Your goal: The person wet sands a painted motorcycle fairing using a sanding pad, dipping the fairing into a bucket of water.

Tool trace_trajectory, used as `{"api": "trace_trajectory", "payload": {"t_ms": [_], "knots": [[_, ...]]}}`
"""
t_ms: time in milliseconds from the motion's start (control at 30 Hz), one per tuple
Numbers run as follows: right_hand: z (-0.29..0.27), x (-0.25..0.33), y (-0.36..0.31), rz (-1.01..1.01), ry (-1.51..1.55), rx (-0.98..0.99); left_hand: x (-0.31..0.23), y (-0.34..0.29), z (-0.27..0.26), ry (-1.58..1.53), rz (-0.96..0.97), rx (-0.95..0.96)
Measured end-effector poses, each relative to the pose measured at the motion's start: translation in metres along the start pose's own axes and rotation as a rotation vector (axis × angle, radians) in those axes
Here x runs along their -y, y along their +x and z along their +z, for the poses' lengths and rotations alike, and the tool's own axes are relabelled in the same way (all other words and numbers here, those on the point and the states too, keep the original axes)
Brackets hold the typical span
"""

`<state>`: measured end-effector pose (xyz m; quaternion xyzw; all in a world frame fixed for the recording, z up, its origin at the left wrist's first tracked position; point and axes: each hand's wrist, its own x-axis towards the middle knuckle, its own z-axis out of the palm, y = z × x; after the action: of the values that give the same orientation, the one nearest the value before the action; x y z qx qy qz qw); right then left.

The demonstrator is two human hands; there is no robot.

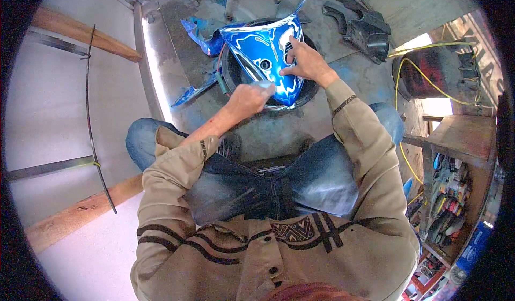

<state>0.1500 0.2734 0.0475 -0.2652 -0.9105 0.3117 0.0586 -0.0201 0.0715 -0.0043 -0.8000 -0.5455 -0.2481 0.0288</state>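
A glossy blue fairing panel [252,46], pointed toward me and with round holes in it, rests on a black tyre-like ring [232,75] on the floor. My left hand [248,100] is closed at the panel's lower left edge, pinching a small pale piece [263,85] against the surface; whether that is cloth or plastic I cannot make out. On the panel's right side lies my right hand [310,64], its thumb and fingers spread over the blue surface near a dark opening.
Other blue panel pieces [206,38] lie left of the ring. Black plastic parts [365,30] sit at the far right, near a dark cylindrical tank [429,73] with a yellow hose [426,79]. A wooden shelf [461,137] with tools stands right. My bent knees flank the work.
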Motion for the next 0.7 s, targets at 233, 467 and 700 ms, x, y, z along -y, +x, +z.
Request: {"api": "trace_trajectory", "payload": {"t_ms": [233, 467, 700], "knots": [[-0.004, -0.001, -0.005, -0.086, -0.170, -0.080, -0.025, 0.005, -0.006, -0.005, -0.136, 0.289], [0.002, 0.006, 0.002, -0.090, -0.126, -0.106, -0.003, -0.002, 0.001, 0.027, -0.194, 0.090], [0.007, -0.007, 0.003, -0.154, -0.185, -0.170, -0.003, 0.018, -0.019, 0.044, -0.109, -0.025]]}}
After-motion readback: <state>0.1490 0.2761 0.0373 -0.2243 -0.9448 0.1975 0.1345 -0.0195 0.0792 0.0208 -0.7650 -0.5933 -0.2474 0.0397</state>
